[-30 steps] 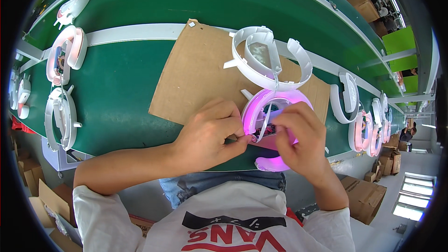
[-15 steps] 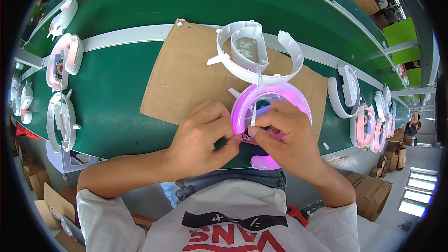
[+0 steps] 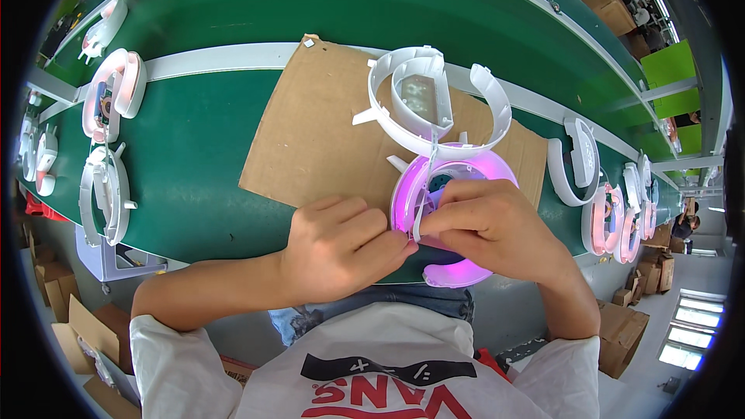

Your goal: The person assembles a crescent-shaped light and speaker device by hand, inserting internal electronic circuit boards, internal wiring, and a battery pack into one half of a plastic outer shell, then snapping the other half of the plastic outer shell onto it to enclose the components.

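A C-shaped plastic housing (image 3: 403,195), glowing pink-purple, lies at the near edge of the bench, partly over the cardboard. Its open white cover shell (image 3: 380,120) sits just beyond it, and a thin white cable (image 3: 421,213) runs between the two. My left hand (image 3: 341,252) is closed at the housing's near left end, thumb and forefinger pinched together; whatever they hold is too small to make out. My right hand (image 3: 493,225) reaches over the housing's opening, its thumb and fingers pinching at the cable's near end. The right hand hides much of the inside.
A brown cardboard sheet (image 3: 291,136) covers part of the green bench (image 3: 186,178). Similar pink housings (image 3: 132,85) and white shells (image 3: 120,194) stand at left, with another white shell (image 3: 565,178) and more housings (image 3: 596,221) at right. Cardboard boxes (image 3: 621,334) are on the floor.
My left hand has moved slightly right and lower, closer to the right. My right hand has turned and lowered a little over the housing. The cable now curves beside its fingertips.
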